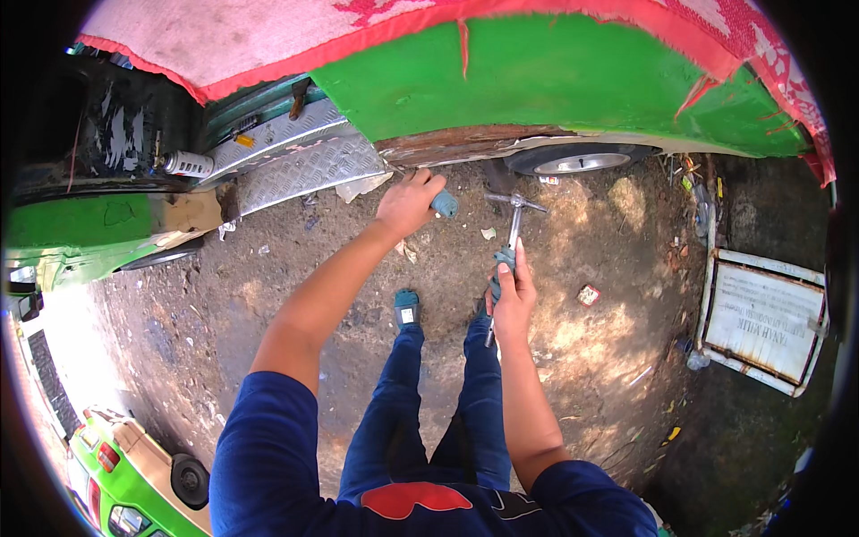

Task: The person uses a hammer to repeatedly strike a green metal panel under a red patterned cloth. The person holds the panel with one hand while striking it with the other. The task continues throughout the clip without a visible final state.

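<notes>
My right hand point(513, 302) grips a metal hammer point(515, 219) by its shaft, with blue-grey wrapping showing at the grip. The hammer's narrow crosswise head points away from me, above the ground. Ahead and to the left, my left hand point(412, 206) is closed close to the lower edge of a green vehicle's body point(555, 72). A short, rounded blue-grey thing point(445, 204) sticks out from its right side; its kind and its other end are hidden. Brown, rusty-looking patches run along the sill point(456, 148) just beyond that hand. Whether the hand touches the sill, I cannot tell.
A wheel point(582, 161) sits under the body at right. Chequered metal steps point(309, 166) and a spray can point(188, 165) are at left. A white framed sign point(761, 313) lies at right. Behind left stands another green vehicle point(134, 474). Litter dots the dirt ground.
</notes>
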The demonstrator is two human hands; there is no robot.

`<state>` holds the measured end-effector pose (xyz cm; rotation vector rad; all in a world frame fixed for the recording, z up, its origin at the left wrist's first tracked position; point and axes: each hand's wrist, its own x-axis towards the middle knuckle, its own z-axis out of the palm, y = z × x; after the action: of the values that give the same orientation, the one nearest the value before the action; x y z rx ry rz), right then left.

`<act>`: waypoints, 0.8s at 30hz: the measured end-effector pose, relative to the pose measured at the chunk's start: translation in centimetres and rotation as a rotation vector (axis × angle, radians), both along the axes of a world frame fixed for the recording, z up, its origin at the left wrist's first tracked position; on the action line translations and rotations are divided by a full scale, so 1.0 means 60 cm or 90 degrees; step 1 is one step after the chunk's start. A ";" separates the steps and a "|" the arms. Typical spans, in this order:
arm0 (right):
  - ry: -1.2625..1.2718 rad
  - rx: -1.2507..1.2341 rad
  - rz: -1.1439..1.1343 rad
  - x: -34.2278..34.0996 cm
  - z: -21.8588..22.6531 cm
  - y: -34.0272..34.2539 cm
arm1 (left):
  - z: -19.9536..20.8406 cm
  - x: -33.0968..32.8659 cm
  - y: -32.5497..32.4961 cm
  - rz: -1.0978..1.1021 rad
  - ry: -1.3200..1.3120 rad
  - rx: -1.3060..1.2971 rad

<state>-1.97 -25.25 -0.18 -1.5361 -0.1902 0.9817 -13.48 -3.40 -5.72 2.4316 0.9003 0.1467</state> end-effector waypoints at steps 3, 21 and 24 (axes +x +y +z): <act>-0.054 -0.007 0.019 -0.022 -0.007 0.005 | -0.001 0.004 0.002 0.005 0.010 -0.002; -0.004 -0.068 0.030 0.015 -0.036 -0.009 | -0.067 -0.007 -0.009 0.026 0.032 -0.032; 0.006 -0.052 0.034 0.019 -0.037 -0.006 | -0.073 -0.008 -0.003 0.011 0.019 -0.009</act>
<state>-0.85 -25.63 -2.38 -1.6080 -0.1873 1.0506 -13.98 -3.55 -10.08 2.4196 0.9334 0.1115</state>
